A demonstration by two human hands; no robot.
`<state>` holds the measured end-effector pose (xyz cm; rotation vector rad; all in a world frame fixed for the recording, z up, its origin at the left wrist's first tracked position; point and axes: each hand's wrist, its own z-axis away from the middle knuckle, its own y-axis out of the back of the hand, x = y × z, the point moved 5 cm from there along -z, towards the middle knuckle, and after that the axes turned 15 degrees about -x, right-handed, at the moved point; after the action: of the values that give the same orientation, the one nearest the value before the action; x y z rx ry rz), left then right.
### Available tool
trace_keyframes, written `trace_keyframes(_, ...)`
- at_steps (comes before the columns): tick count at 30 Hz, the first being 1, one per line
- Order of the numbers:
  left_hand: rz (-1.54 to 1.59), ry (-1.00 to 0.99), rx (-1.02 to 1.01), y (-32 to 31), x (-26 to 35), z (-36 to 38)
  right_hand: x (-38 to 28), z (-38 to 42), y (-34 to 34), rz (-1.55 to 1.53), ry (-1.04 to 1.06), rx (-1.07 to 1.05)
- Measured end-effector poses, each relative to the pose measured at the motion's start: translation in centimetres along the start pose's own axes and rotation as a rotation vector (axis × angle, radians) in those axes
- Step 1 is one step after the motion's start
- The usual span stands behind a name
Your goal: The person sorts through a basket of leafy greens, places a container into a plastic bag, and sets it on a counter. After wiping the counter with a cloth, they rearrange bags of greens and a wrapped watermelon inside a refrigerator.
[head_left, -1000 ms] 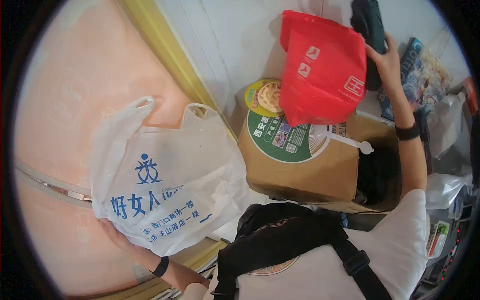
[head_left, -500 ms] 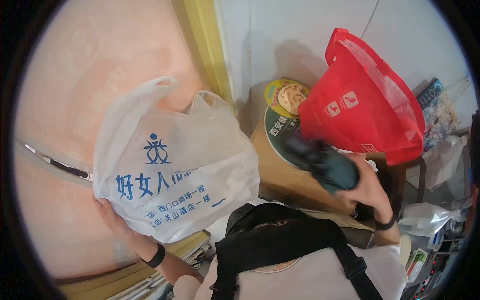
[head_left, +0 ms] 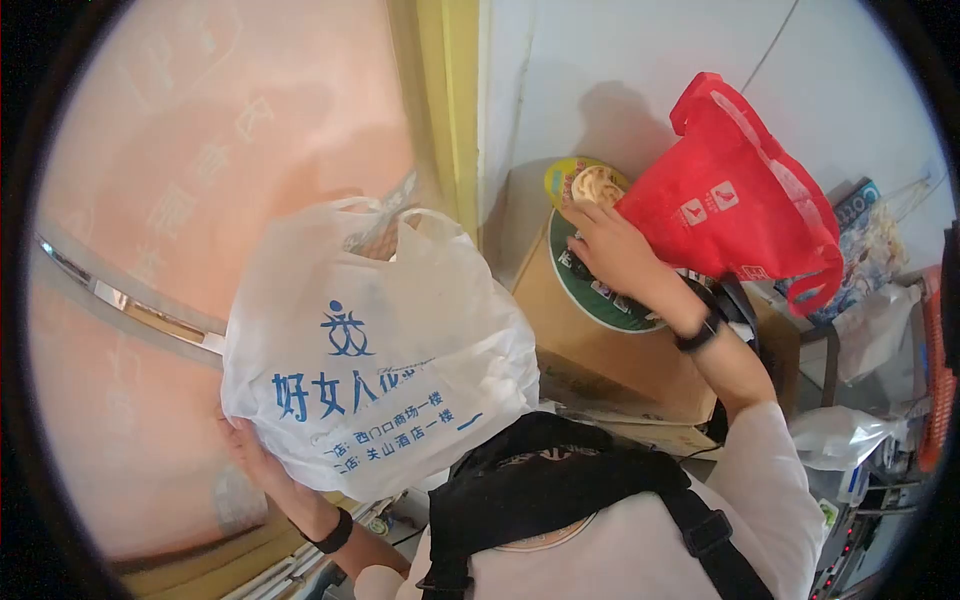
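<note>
My left hand (head_left: 262, 460) is at the lower left side of a full white plastic bag (head_left: 470, 330) with blue print, holding it up; some fingers are hidden behind it. The bag's handles stand loose at its top, with something brown and clear showing in the opening. My right hand (head_left: 622, 252) lies with fingers stretched out over a round green card (head_left: 625, 318) on a cardboard box (head_left: 550, 350). Its fingertips are by a small yellow round card (head_left: 562, 182) picturing flatbread. A red cloth bag (head_left: 750, 200) stands just right of that hand.
A peach panel with a yellow edge (head_left: 450, 130) rises at the left, with a metal strip (head_left: 130, 305) across it. At the right are a picture-printed packet (head_left: 870, 235), clear plastic bags (head_left: 850, 435) and a red mesh basket (head_left: 938, 380). A black strap (head_left: 570, 450) crosses my chest.
The dark bulky object in my right hand is out of it now. That hand has moved left and up onto the green card. The white bag sits slightly lower and further right in view.
</note>
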<state>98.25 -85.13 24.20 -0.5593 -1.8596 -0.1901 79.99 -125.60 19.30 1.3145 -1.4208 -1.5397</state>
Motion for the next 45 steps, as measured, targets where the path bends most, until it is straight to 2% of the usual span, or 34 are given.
trace_keyframes(2,0.04,0.001,-0.027,-0.1,-0.3,-0.1,2.9,-5.1,-3.5,0.216,0.082,0.078)
trace_keyframes(3,0.043,-0.003,-0.027,-0.1,-0.3,-0.1,4.2,-6.4,-4.0,0.219,0.082,0.081)
trace_keyframes(5,-0.034,0.006,-0.003,0.0,-0.3,-0.1,6.2,-7.8,-5.1,0.424,-0.043,-0.181)
trace_keyframes(6,-0.033,0.009,0.0,0.1,-0.5,0.0,6.6,-7.6,-4.8,0.426,-0.041,-0.185)
trace_keyframes(8,0.005,0.009,0.032,0.3,-0.9,0.3,8.2,-7.0,-4.0,0.307,-0.202,-0.287)
trace_keyframes(11,-0.03,-0.025,0.004,0.4,-1.2,0.3,9.1,-6.2,-3.8,0.346,-0.197,-0.283)
trace_keyframes(13,-0.021,-0.023,0.056,2.0,-1.4,0.5,7.8,-6.6,-4.3,0.303,-0.263,-0.343)
trace_keyframes(15,-0.013,-0.031,0.115,2.4,-1.3,0.3,5.8,-5.9,-3.4,0.393,-0.131,-0.256)
trace_keyframes(17,0.042,-0.073,0.017,2.0,-1.4,0.4,0.6,-4.7,-0.6,0.037,0.03,-0.024)
trace_keyframes(19,0.06,-0.074,0.052,1.6,-1.2,1.1,-5.0,-2.6,1.5,-0.351,0.067,-0.021)
trace_keyframes(21,0.074,-0.121,0.086,1.6,-0.5,2.3,-7.7,0.1,-0.6,-0.627,0.022,-0.043)
trace_keyframes(23,0.038,-0.163,0.183,1.6,0.3,5.5,-10.1,2.2,-2.7,-0.584,0.144,-0.089)
trace_keyframes(24,-0.016,-0.16,0.223,0.9,1.1,6.7,-11.0,2.5,-4.0,-0.603,0.202,-0.13)
trace_keyframes(26,-0.09,-0.151,0.312,0.9,1.3,10.7,-11.6,3.3,-7.1,-1.024,0.136,-0.285)
trace_keyframes(27,-0.12,-0.151,0.331,0.9,1.7,12.7,-12.0,3.5,-8.3,-1.056,0.173,-0.34)
trace_keyframes(29,-0.176,-0.123,0.419,-0.1,3.0,16.6,-11.8,4.5,-11.0,-1.431,0.023,-0.441)
trace_keyframes(30,-0.193,-0.06,0.491,-1.9,2.4,8.7,-9.4,-3.3,-11.0,-1.618,-0.121,-0.522)
trace_keyframes(32,-0.186,-0.059,0.684,-3.6,1.8,10.5,-7.6,-4.8,-14.3,-1.638,-0.079,-0.653)
trace_keyframes(34,-0.247,-0.079,0.74,-5.5,1.6,12.5,-6.4,-6.8,-16.1,-1.664,-0.008,-0.775)
trace_keyframes(36,-0.246,-0.149,0.805,-8.1,4.1,13.7,-7.3,-8.8,-14.8,-1.6,-0.002,-1.015)
trace_keyframes(37,-0.227,-0.174,0.861,-8.2,2.8,14.2,-8.2,-10.6,-15.9,-1.591,0.091,-1.06)
trace_keyframes(39,-0.243,-0.18,0.907,-9.2,3.1,16.0,-10.3,-11.4,-15.9,-1.854,-0.008,-1.307)
trace_keyframes(40,-0.274,-0.212,0.969,-10.0,2.9,17.3,-11.0,-11.8,-15.9,-1.819,0.005,-1.389)
trace_keyframes(41,-0.264,-0.212,0.99,-10.7,2.2,18.4,-12.4,-12.1,-15.6,-1.789,0.054,-1.456)
trace_keyframes(43,-0.285,-0.24,1.042,-12.7,0.4,21.1,-14.1,-12.3,-15.5,-1.611,0.332,-1.509)
trace_keyframes(44,-0.109,-0.213,1.014,-10.3,1.0,14.7,-15.0,-18.2,-9.4,-1.544,0.283,-1.416)
trace_keyframes(45,-0.12,-0.051,1.115,-8.5,1.2,11.4,-18.4,-21.5,-12.9,-1.533,0.171,-1.573)
